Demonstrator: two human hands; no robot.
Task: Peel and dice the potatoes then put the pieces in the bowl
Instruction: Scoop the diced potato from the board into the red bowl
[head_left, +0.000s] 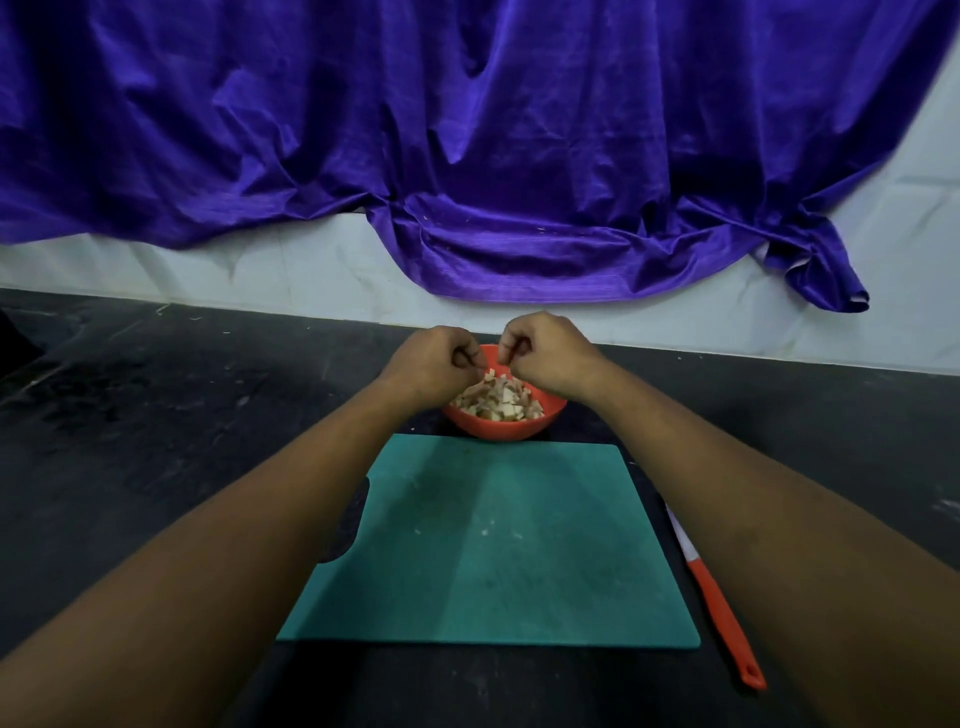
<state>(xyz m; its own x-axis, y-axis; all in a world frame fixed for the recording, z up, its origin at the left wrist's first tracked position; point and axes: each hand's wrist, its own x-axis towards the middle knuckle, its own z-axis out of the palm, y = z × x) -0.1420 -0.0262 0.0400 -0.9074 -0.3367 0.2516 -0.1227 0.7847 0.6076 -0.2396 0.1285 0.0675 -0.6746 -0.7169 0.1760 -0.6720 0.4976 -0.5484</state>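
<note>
**Operator:** What's left for me here?

**Coach:** Start from the green cutting board (493, 545) in front of you. It's bare apart from a few pale scraps (498, 533) near its middle. The orange-handled knife (722, 608) lies on the dark counter (156, 415) just beside the board's right edge, and you're not touching it.

**Operator:** And the potato?

**Coach:** The diced potato pieces (498, 400) are heaped in the orange bowl (498, 428), which sits just past the board's far edge. Your left hand (431, 366) and right hand (550, 358) hover over it, near each other, with the fingers curled in and the tips bunched downward. I can't tell from here whether either hand has bits pinched in it.

**Operator:** So how do I finish well?

**Coach:** I'd judge this to be the last drop. Keep both hands low and inside the rim, and open your fingers fully so that any sticky bits fall in rather than onto the counter beyond the board. Then gather the scraps from mid-board too. The purple cloth (467, 130) hangs well beyond the board, so ignore it.
</note>
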